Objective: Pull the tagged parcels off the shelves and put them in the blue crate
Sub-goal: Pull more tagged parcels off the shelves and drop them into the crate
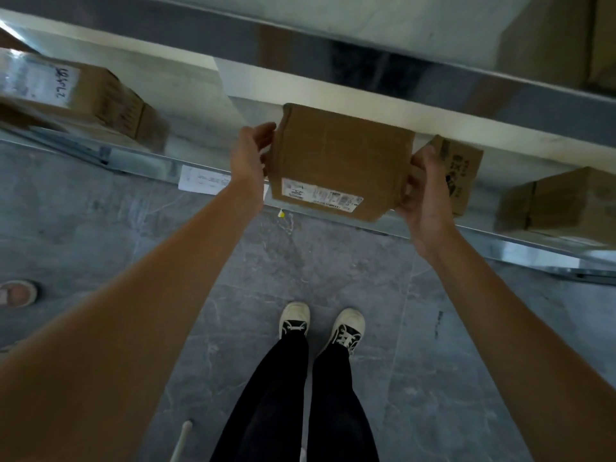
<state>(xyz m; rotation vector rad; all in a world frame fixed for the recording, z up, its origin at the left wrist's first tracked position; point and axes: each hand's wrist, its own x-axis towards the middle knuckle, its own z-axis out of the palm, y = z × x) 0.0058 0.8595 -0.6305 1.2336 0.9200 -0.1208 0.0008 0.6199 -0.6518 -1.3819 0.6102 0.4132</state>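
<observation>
Apparently both hands, left hand (249, 155) and right hand (425, 198), hold parcel (336, 155).

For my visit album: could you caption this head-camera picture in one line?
Both hands, left and right, hold a labelled box at the shelf edge, shoes on grey floor below.
</observation>
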